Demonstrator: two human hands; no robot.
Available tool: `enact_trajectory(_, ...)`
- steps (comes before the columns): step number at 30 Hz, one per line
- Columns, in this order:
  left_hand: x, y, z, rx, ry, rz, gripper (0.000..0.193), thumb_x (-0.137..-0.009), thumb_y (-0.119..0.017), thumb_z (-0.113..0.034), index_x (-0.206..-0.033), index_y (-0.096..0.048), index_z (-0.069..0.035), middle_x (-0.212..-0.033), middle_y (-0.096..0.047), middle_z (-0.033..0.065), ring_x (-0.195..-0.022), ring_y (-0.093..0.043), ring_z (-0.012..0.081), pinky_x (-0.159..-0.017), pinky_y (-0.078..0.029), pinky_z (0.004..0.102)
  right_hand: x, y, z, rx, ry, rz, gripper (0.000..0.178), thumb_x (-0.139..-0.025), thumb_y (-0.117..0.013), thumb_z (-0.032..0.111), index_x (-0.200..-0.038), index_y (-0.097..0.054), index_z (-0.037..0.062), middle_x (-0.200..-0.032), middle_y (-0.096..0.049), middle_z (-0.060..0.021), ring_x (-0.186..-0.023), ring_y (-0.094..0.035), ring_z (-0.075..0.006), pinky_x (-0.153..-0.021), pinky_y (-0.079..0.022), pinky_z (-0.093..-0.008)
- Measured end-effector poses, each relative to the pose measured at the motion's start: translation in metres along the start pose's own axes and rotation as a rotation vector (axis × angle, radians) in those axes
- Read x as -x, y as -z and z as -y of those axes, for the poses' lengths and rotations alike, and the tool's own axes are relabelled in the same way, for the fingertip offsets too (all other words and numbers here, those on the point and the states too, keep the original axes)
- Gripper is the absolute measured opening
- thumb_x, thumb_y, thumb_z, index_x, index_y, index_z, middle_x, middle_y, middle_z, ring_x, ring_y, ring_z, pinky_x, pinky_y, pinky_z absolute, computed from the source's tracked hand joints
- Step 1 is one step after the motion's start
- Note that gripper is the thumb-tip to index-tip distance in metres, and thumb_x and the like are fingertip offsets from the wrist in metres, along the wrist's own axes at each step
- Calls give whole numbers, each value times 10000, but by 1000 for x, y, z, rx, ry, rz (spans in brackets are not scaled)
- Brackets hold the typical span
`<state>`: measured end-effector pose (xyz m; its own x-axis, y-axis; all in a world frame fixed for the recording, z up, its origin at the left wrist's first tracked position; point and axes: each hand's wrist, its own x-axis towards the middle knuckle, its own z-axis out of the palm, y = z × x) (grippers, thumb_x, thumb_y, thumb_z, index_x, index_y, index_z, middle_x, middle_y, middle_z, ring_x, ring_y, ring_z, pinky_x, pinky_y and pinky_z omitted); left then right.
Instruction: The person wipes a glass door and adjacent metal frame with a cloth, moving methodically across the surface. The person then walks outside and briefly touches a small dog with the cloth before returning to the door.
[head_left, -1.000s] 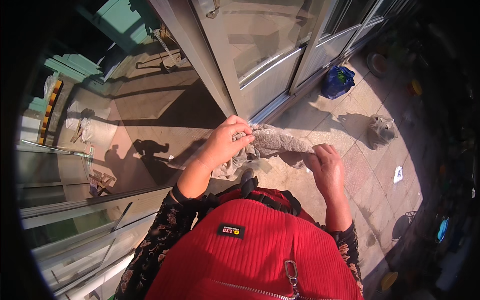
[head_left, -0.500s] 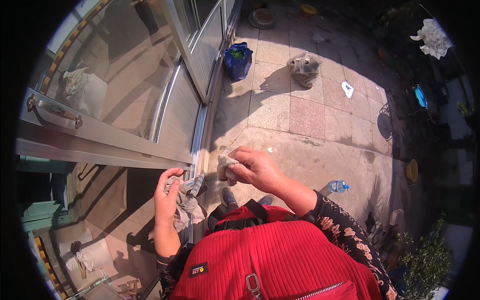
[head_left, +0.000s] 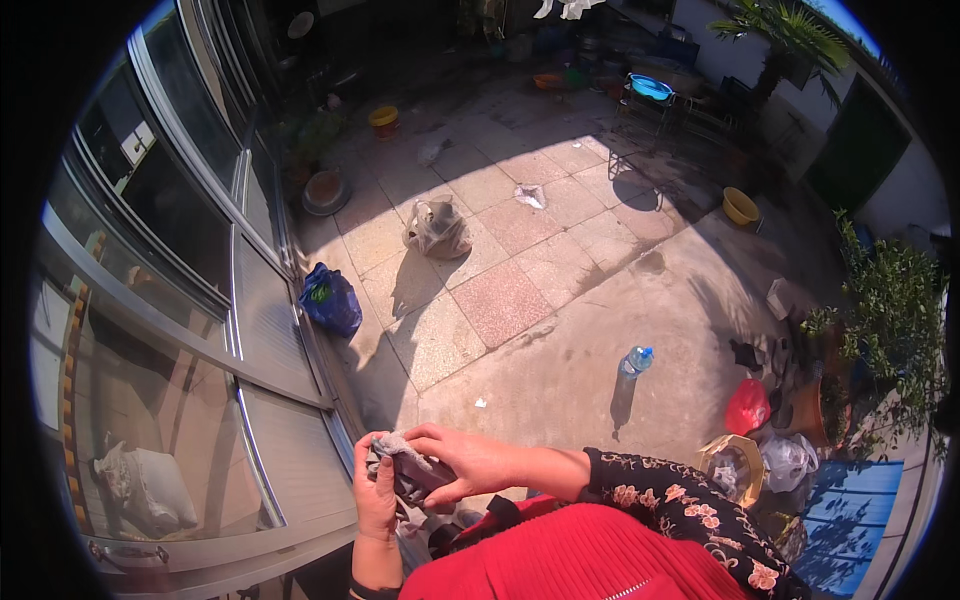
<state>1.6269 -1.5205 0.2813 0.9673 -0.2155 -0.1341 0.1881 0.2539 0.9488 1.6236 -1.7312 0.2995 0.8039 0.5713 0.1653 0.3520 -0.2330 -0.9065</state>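
Both hands meet low in the picture around crumpled grey rags. My left hand (head_left: 374, 500) grips a grey rag (head_left: 412, 478), its thumb lying along the front of the bunched cloth. My right hand (head_left: 470, 462) is closed over the cloth's other side, thumb below and fingers above. A lighter, rough-looking fold shows on top between the hands; where one rag ends and the other begins I cannot tell. Just left of the hands stands the glazed sliding door (head_left: 290, 440) with its metal frame.
A blue plastic bag (head_left: 331, 300) lies by the door sill, with a grey bag (head_left: 437, 228) beyond it. On the paving stands a water bottle (head_left: 636, 361). At right are a yellow basin (head_left: 740, 206), a red bag (head_left: 747, 405), a cardboard box (head_left: 732, 466) and a leafy plant (head_left: 890, 320).
The view has swung up and right across the yard. My hands, apart before with a rag in each, have come together, and the right hand's small light cloth now meets the grey rag.
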Motion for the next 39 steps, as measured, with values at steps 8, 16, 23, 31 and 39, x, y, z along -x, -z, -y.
enact_trajectory(8, -76, -145, 3, 119, 28, 405, 805, -955, -635, -258, -1570, -146, -80, -1498, -386, 117, -1365, -417, 246, -1153, -303, 406, 44, 114, -49, 212, -84, -481, 583, -675, -770, 65, -1212, -543, 43, -1284, -533, -152, -1158, -560, -362, -956, -487, -398)
enact_trajectory(16, -177, -213, 31, -345, 9, 474, 719, -877, -658, -5, -1506, -311, -43, -1464, -432, 116, -1299, -487, 246, -1102, -383, 376, 96, 248, -112, 289, -62, -661, 503, -665, -667, -16, -1153, -576, 66, -1163, -612, -112, -1085, -597, -348, -894, -509, -394)
enact_trajectory(23, -340, -254, 88, -345, 110, 503, 378, -906, -635, 23, -1273, -555, -15, -1208, -632, 100, -1170, -591, 200, -1015, -459, 332, 142, 392, -206, 406, -300, -828, 503, -674, -690, 4, -1160, -579, 66, -1181, -624, -115, -1098, -598, -349, -903, -508, -384)
enact_trajectory(31, -555, -366, 102, -426, 48, 658, 250, -929, -655, -40, -1176, -617, -18, -1055, -693, 62, -987, -680, 154, -882, -527, 290, 178, 566, -243, 500, -695, -1070, 461, -724, -717, 9, -1166, -625, 103, -1096, -660, -92, -988, -658, -307, -842, -533, -359)
enact_trajectory(39, -713, -472, 105, -758, 33, 832, 247, -930, -667, -77, -1172, -633, -40, -1047, -715, 68, -1001, -679, 146, -886, -520, 300, 199, 715, -335, 578, -816, -1319, 415, -746, -751, 56, -1139, -630, 108, -1063, -672, -92, -963, -664, -301, -824, -531, -356)
